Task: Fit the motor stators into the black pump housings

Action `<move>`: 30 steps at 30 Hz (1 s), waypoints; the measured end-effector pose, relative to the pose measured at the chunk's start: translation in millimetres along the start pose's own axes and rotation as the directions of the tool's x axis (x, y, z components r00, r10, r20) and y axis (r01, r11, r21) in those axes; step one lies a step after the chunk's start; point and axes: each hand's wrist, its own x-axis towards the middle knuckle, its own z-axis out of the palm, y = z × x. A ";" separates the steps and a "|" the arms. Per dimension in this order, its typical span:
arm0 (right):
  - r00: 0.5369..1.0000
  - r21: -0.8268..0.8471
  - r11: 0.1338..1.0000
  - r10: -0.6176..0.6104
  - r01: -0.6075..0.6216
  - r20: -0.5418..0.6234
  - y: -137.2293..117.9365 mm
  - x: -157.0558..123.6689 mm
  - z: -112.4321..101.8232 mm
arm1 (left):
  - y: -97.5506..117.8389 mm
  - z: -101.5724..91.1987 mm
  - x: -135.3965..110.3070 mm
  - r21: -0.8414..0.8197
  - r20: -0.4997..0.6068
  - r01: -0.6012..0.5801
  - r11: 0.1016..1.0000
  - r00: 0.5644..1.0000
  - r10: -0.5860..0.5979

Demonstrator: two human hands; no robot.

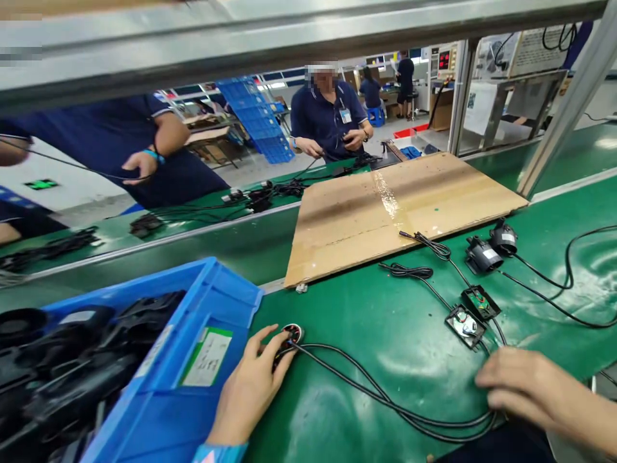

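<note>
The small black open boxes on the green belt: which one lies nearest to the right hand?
The small black open box with white inside, nearer the right hand; the other box, showing coloured wires, lies beyond it.

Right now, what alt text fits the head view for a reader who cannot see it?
The left hand grips a small round black part on a green conveyor belt, its black cable looping to the right hand. A blue crate of black parts sits left; cardboard lies beyond.

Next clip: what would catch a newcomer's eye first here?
The blue crate of black parts at lower left, beside the left hand pressing a small round black part on the green belt. Behind lies a cardboard sheet; the right hand rests on black cable.
</note>
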 end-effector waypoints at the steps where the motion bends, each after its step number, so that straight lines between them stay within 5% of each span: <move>1: 0.999 -0.017 0.999 0.034 -0.034 -0.014 12.0 3.9 -2.9 | -2.2 -2.3 0.6 -0.008 0.015 -0.022 1.000 1.000 0.022; 6: 0.984 -0.129 0.977 0.167 -0.173 -0.059 85.3 32.0 -3.0 | 16.6 -37.0 -2.0 -0.029 -0.078 -0.122 0.992 0.990 0.120; 9: 0.986 -0.158 0.974 0.159 -0.164 -0.045 108.3 39.2 10.1 | 75.0 -59.4 -4.5 -0.101 -0.265 -0.145 0.984 0.957 0.113; 11: 0.991 -0.176 0.975 0.135 -0.137 -0.026 112.3 38.2 19.4 | 125.9 -63.1 -2.2 -0.180 -0.298 -0.271 0.946 0.931 0.210; 15: 0.996 -0.227 0.970 0.089 -0.081 0.024 111.5 30.7 28.8 | 212.6 -41.0 19.4 -0.342 -0.119 -0.443 0.829 0.895 0.430; 18: 0.996 -0.241 0.969 0.072 -0.055 0.062 111.5 30.4 28.2 | 249.6 -12.7 42.0 -0.332 0.038 -0.499 0.800 0.840 0.541; 23: 0.992 -0.246 0.968 0.083 -0.057 0.097 110.0 38.7 22.7 | 276.3 23.0 60.6 -0.179 0.128 -0.613 0.770 0.761 0.636; 30: 0.992 -0.096 0.988 0.123 -0.123 -0.004 101.0 19.5 3.2 | 278.8 34.6 61.9 -0.265 0.163 -0.547 0.794 0.786 0.597</move>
